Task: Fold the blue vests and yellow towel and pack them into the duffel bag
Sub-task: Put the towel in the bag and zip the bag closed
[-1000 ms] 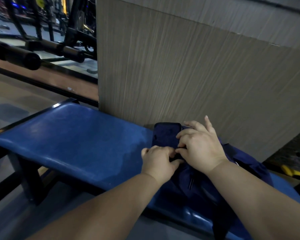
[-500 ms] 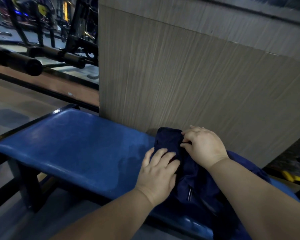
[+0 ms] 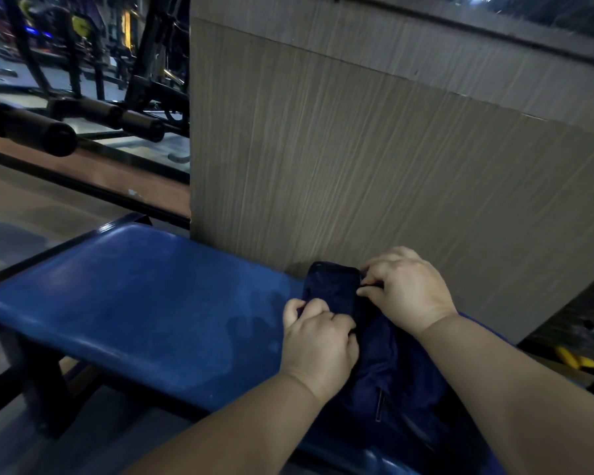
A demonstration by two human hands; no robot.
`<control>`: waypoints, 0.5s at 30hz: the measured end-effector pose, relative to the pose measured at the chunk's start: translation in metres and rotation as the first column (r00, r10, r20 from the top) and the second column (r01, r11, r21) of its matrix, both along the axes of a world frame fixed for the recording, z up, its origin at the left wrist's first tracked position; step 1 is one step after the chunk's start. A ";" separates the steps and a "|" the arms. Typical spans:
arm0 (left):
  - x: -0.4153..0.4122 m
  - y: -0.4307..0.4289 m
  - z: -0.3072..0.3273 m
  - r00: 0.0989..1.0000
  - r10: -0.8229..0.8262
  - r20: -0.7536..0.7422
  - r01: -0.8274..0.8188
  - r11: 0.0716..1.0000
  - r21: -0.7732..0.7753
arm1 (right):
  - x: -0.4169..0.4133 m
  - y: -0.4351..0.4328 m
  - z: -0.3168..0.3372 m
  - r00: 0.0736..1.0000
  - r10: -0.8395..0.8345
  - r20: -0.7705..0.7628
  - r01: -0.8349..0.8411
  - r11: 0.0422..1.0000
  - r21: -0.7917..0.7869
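nearest us, our two forearms reach over the front edge of the blue padded table (image 3: pixel 144 303) to the dark navy duffel bag (image 3: pixel 391 371), which lies on the table's right part, its far end against the wood-grain wall panel (image 3: pixel 357 166). our left hand (image 3: pixel 318 341) is curled into a fist, pinching the bag's fabric at its near left edge. our right hand (image 3: pixel 405 289) is closed too, fingertips nipping a seam or zip at the bag's far top; which one we cannot tell in this dim light. no vests or yellow towel show, so we judge we are working the bag's opening. to do it well, we would hold the left side taut while the right draws steadily along the seam. a small zip pull (image 3: pixel 379 404) hangs on the near side. no brand or writing is readable. beyond, gym equipment (image 3: pixel 83 97) stands far left.
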State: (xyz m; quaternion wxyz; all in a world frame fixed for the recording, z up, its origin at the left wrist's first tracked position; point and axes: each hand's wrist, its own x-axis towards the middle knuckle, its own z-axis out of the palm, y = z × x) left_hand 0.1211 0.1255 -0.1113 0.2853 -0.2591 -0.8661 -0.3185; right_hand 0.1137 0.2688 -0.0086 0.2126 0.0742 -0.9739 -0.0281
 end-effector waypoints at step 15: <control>-0.018 0.013 0.025 0.897 0.034 0.441 -0.028 0.999 -0.021 | -0.033 0.003 0.014 0.988 -0.146 0.046 0.150 0.985 -0.088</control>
